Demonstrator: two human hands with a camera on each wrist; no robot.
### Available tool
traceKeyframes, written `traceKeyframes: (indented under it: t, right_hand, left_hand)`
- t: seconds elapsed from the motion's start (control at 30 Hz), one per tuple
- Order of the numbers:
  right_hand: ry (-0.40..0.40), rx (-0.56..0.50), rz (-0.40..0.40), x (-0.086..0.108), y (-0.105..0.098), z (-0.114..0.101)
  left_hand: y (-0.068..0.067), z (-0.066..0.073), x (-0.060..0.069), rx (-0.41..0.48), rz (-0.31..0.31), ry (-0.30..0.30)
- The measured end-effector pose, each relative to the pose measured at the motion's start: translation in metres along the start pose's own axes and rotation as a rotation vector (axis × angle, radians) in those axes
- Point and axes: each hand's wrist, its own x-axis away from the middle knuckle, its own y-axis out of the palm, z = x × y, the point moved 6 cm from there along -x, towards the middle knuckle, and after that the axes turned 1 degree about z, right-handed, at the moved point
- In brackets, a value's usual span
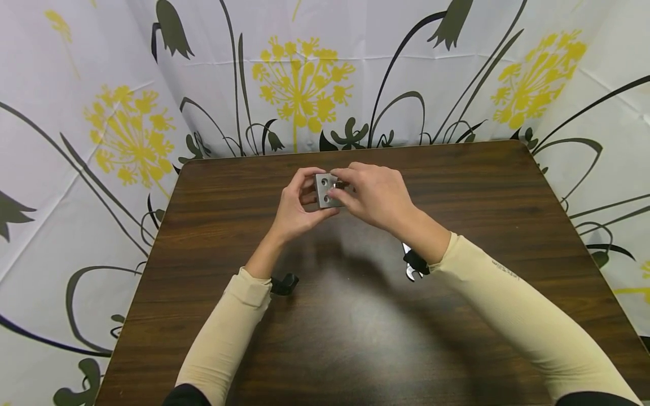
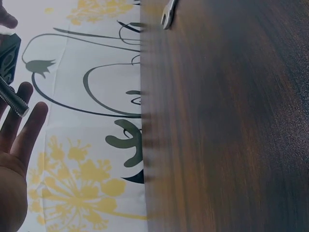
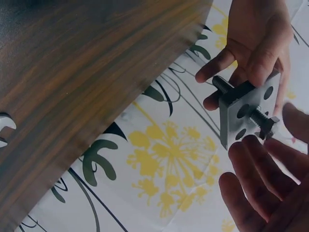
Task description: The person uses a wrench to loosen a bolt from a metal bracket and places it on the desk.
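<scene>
My left hand grips a square grey metal plate by its edges, above the table. Several round holes show in the plate's face. A bolt passes through the plate, its hex head standing off the near face. The bolt's threaded end sticks out on the other side, beside the left fingers. My right hand has its thumb and fingers around the bolt's head, pinching it; other right fingers lie near the plate's lower edge.
A wrench lies on the dark wooden table, partly hidden beneath the right wrist. Black straps with cameras are on the wrists. A white flowered curtain hangs behind the table and along its sides.
</scene>
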Motion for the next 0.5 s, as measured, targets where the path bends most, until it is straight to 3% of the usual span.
traceKeyframes:
  t: [0.27, 0.5]
  right_hand:
    - [-0.028, -0.01, -0.037, 0.0002, 0.0024, -0.0038]
    - [0.018, 0.023, -0.016, -0.0003, 0.0007, -0.0037]
  left_hand:
    - [-0.0025, 0.0004, 0.0009, -0.023, 0.006, 0.0]
    - [-0.0033, 0.0008, 0.001, -0.034, 0.007, 0.004]
